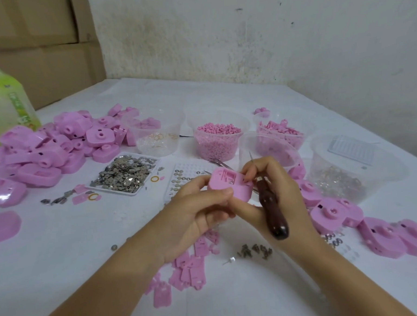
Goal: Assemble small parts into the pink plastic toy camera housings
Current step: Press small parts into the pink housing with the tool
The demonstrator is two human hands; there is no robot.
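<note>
Head view: left hand (196, 214) grips a pink plastic toy camera housing (228, 183), centre of frame, held above the white table (63, 262). Thumb lies on the near edge, fingers curled underneath. Open inner side of the housing faces up.

Right hand (277, 190) is closed round a dark brown-handled screwdriver (272, 212). The handle lies along the palm and the thin shaft sticks up past the fingers. Index fingertip and thumb touch the housing's right edge. Can't tell whether they pinch a part there.

Other items on the table:
- Big pile of pink housings (57, 146), left of frame.
- Row of more pink housings (380, 238), lower right.
- White tray of small grey metal pieces (125, 173), left of centre.
- White perforated tray with small round discs (182, 181), just behind the left hand.
- Clear tub of pink pellets (217, 140), above centre.
- Clear tub of pink flat parts (281, 132), to its right.
- Flat pink plates (184, 272) scattered under the left wrist.
- Small cluster of dark screws (255, 249), beneath the right wrist.
</note>
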